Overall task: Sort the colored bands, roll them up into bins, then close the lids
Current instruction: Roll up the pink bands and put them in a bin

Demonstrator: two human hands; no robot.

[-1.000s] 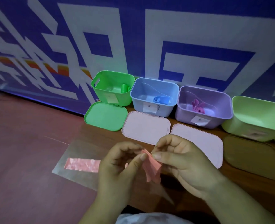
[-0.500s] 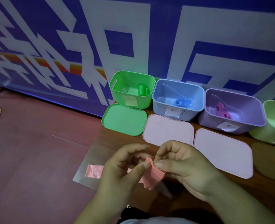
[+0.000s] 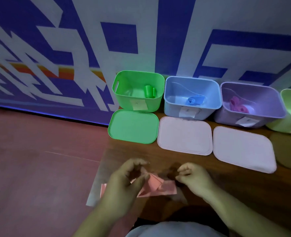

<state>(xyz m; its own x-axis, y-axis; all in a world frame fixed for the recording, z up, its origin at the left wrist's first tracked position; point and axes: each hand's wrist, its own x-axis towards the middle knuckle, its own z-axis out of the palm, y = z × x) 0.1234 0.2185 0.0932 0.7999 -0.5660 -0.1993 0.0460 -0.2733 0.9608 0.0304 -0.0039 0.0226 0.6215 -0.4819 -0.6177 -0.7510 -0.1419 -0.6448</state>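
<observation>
In the head view, the left hand [image 3: 124, 183] pinches a folded pink band [image 3: 155, 185] between curled thumb and fingers, low over the wooden surface [image 3: 235, 177]. The right hand [image 3: 195, 178] is curled at the band's right end, too blurred to tell whether it grips. Behind them the green bin [image 3: 124, 103], blue bin [image 3: 172, 110] and purple bin [image 3: 226, 117] stand open, each with a lid [image 3: 133, 126] lying in front and a paper label [image 3: 138, 105] whose writing is too small to read.

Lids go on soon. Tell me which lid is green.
The green lid, leftmost in the row, lying flat just in front of the green bin. The pink lids to its right are pale, not green.
</observation>
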